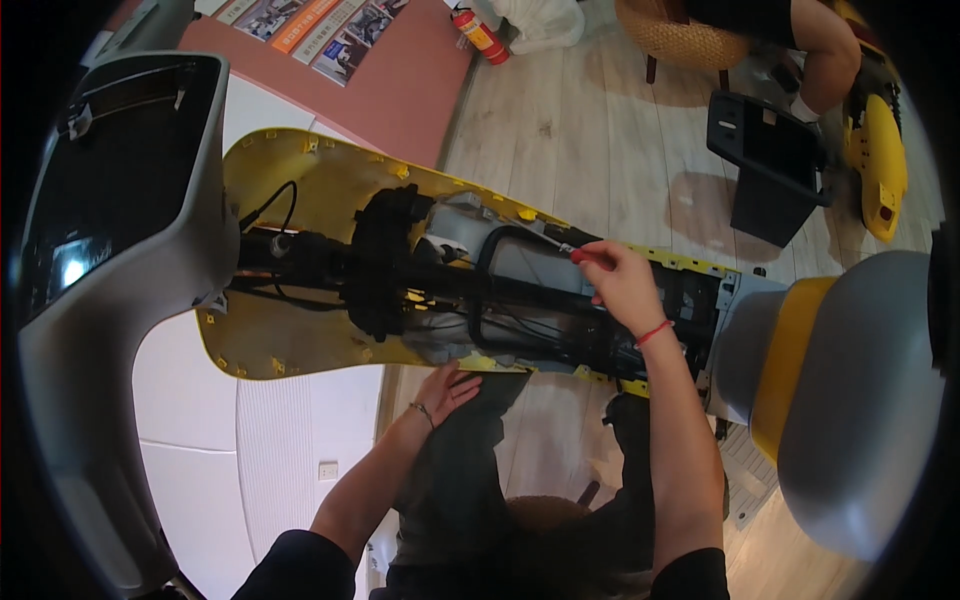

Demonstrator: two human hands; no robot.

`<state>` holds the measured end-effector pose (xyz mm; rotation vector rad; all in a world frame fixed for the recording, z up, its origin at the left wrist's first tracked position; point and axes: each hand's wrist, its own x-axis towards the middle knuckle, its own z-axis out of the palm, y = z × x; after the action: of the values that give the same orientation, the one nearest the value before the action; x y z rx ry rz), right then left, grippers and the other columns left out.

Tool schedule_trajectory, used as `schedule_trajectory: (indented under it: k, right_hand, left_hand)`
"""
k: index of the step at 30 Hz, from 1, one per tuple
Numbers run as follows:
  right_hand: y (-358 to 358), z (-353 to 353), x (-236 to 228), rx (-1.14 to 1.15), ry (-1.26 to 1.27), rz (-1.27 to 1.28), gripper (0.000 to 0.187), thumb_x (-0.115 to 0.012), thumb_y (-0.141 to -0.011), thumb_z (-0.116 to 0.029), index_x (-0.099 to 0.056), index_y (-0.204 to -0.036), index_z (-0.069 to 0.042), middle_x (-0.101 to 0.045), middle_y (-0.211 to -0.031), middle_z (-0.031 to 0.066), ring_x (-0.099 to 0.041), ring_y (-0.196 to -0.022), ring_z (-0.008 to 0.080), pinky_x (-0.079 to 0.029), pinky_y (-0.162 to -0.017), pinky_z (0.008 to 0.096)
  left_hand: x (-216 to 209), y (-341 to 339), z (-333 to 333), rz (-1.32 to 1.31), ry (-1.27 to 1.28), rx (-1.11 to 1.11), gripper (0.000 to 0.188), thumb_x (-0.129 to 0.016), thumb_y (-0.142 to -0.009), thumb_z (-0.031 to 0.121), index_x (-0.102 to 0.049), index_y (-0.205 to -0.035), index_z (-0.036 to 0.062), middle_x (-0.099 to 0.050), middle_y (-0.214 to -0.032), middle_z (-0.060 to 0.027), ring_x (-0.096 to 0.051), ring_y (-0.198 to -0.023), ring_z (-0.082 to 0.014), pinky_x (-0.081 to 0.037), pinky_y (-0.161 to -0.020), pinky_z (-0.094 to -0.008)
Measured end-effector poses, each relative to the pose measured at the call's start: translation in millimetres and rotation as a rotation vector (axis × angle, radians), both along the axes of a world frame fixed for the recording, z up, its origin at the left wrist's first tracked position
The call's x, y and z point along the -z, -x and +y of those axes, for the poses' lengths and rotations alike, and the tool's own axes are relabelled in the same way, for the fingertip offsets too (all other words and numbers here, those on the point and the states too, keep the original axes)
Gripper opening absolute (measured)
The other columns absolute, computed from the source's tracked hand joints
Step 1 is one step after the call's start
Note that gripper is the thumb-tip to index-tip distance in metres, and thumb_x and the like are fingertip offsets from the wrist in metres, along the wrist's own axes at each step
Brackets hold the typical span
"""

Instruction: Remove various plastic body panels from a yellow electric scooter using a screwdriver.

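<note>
A long yellow shell [290, 150] lies open in front of me, part of a large grey and yellow machine. Inside it run a black frame tube [540, 292], cables and grey plastic parts. In my right hand [622, 283] is a red-handled screwdriver [580, 256], its thin shaft slanting left toward the shell's far edge. Whether its tip touches a screw is too small to tell. My left hand [452, 392] is at the shell's near edge, fingers apart and holding nothing.
On the left rises the machine's grey column with a dark glossy panel [120, 170]; its rounded grey part [870, 400] is on the right. A black bin [775, 170] stands on the floor beyond, near another person's leg [830, 50]. A fire extinguisher [482, 38] stands at the back.
</note>
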<state>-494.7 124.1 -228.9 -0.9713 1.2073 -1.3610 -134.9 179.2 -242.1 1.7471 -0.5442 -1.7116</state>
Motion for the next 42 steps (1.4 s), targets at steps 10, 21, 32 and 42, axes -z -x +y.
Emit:
schedule_trajectory:
  k: [10,21,32,42]
  right_hand:
    - [-26.1,-33.1,16.8,0.013,0.061,0.116,0.029,-0.061,-0.077,-0.015,-0.064,-0.101,0.002,-0.068,-0.09,0.0164,-0.066,-0.084,0.0225,-0.049,-0.077,0.0285]
    - [-34.7,-28.5,21.0,0.058,0.06,0.073,0.027,-0.061,-0.076,-0.013,-0.065,-0.099,0.0,-0.068,-0.089,0.0162,-0.067,-0.083,0.0207,-0.05,-0.076,0.028]
    - [-28.6,-26.8,14.9,0.101,0.087,0.188,0.028,-0.061,-0.075,-0.014,-0.066,-0.099,-0.001,-0.068,-0.087,0.0167,-0.067,-0.08,0.024,-0.05,-0.075,0.0288]
    - [-22.2,-35.8,47.5,0.068,0.113,0.041,0.027,-0.063,-0.075,-0.011,-0.066,-0.099,0.0,-0.069,-0.086,0.0105,-0.065,-0.077,0.0157,-0.05,-0.069,0.0252]
  left_hand:
    - [-30.6,49.4,24.7,-0.23,0.011,0.526,0.037,-0.047,-0.096,0.018,-0.044,-0.127,-0.001,-0.051,-0.126,-0.0122,-0.057,-0.107,-0.0195,-0.047,-0.091,-0.0289]
    - [-24.9,35.4,22.3,-0.287,0.17,0.589,0.032,-0.047,-0.094,0.013,-0.048,-0.123,-0.0008,-0.056,-0.121,-0.0105,-0.058,-0.105,-0.0172,-0.045,-0.088,-0.0265]
    - [-11.1,37.2,25.9,-0.285,0.172,0.63,0.031,-0.04,-0.098,0.018,-0.049,-0.121,-0.0014,-0.056,-0.119,-0.0103,-0.058,-0.103,-0.0162,-0.046,-0.089,-0.0264]
    - [-15.0,23.5,22.6,-0.343,0.262,0.536,0.028,-0.046,-0.096,0.016,-0.052,-0.118,-0.0008,-0.059,-0.115,-0.0091,-0.06,-0.1,-0.0163,-0.048,-0.085,-0.026]
